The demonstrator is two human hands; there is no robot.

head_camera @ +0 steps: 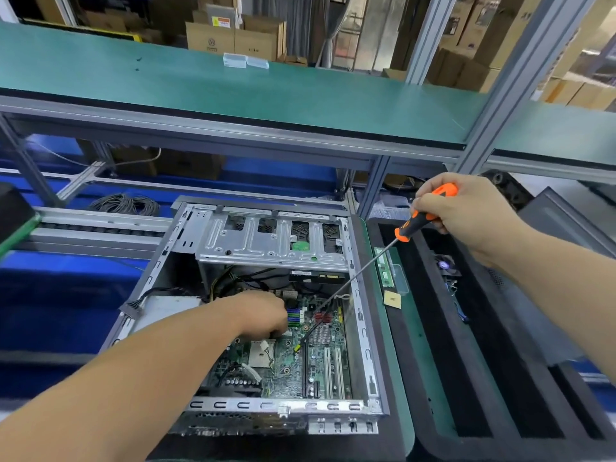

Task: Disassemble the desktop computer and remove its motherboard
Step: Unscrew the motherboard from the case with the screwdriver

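An open desktop case (361,331) lies on its side in front of me, with a green motherboard (316,368) on its floor. My left hand (263,315) reaches into the case beside the blue and green memory slots (295,316), fingers curled down onto the board; what they hold is hidden. My right hand (466,211) grips the orange and black handle of a long screwdriver (350,281). Its thin shaft slants down into the case and its tip meets the board near the middle. A silver drive cage (266,241) spans the far half of the case.
A black foam tray (500,378) with long slots lies to the right, holding a small fan part (445,265). A memory stick (383,268) in a clear sleeve lies between case and tray. Coiled grey cable (125,205) sits behind the case. A green shelf (233,91) runs overhead.
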